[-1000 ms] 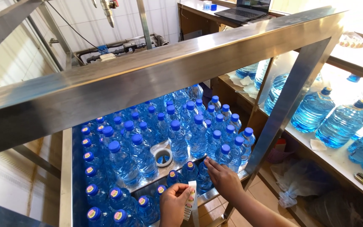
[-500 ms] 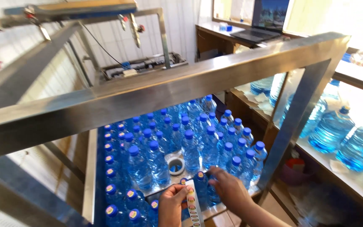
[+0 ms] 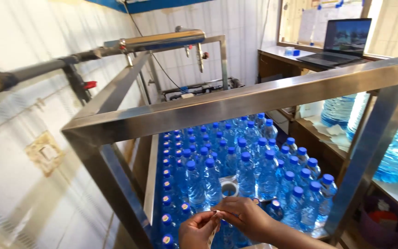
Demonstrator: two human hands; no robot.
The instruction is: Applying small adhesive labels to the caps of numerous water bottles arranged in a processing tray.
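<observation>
Low in the head view, my left hand (image 3: 198,230) holds a white strip of round stickers (image 3: 213,233) upright. My right hand (image 3: 246,216) meets it from the right, with its fingertips pinched on the top end of the strip. Both hands hover over the near end of a crowd of small water bottles (image 3: 246,173) with blue caps. The bottles along the left rows and nearest my hands carry a round sticker on the cap. A white tape roll (image 3: 229,188) lies in a gap among the bottles, just beyond my hands.
The bottles stand on a steel table (image 3: 152,184) under a steel frame whose bar (image 3: 236,101) crosses the view. Large blue water jugs (image 3: 395,157) fill a shelf at right. A laptop (image 3: 342,41) sits on a far desk, and a tiled wall with piping (image 3: 162,40) is at left.
The view has swung left and up, showing the tiled wall. My right hand left the bottle caps and came to the top of the sticker strip in my left hand.
</observation>
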